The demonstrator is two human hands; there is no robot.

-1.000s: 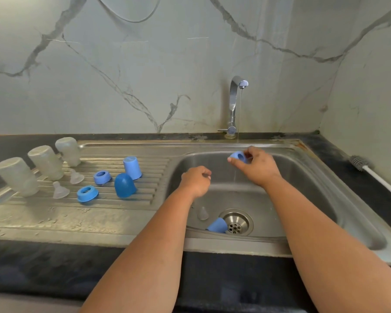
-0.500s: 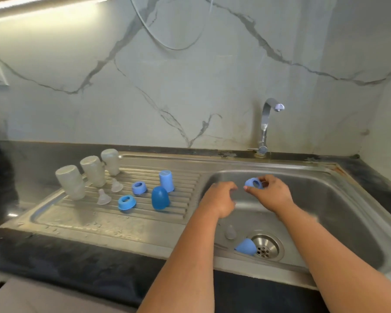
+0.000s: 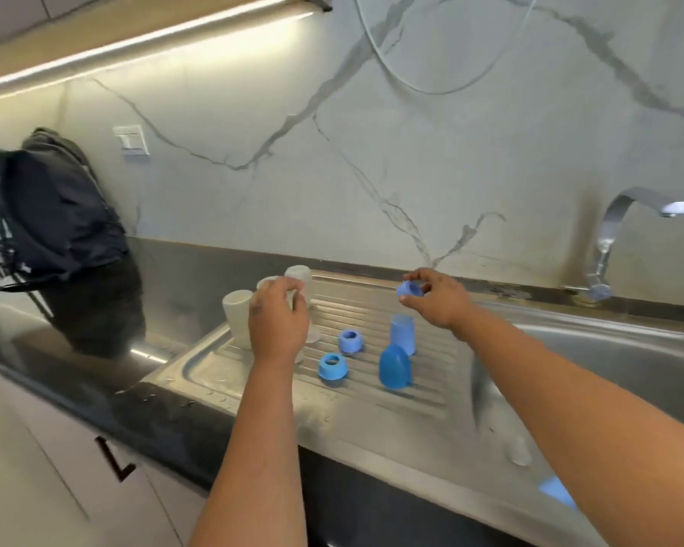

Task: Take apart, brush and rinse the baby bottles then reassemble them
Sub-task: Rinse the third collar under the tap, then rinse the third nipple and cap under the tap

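My right hand (image 3: 437,300) pinches a small blue screw ring (image 3: 410,289) above the back of the steel drainboard (image 3: 372,408). My left hand (image 3: 279,323) hovers with curled fingers at the middle of three upturned cloudy bottles (image 3: 268,282); whether it grips that bottle is hidden. The other bottles stand at the left (image 3: 237,317) and behind (image 3: 299,275). Two blue rings (image 3: 350,341) (image 3: 332,365), a tall blue cap (image 3: 402,333) and a domed blue cap (image 3: 395,367) sit on the ribs. A clear nipple (image 3: 312,334) peeks out beside my left hand.
In the sink basin lie a clear nipple (image 3: 519,452) and a blue cap (image 3: 555,495), partly behind my right forearm. The faucet (image 3: 616,230) stands at the back right. A black backpack (image 3: 52,215) leans on the wall at the left of the dark counter.
Both hands have swung left from over the sink basin to the drainboard. The right hand still carries the blue ring. The left hand has reached the bottles. The view has turned left.
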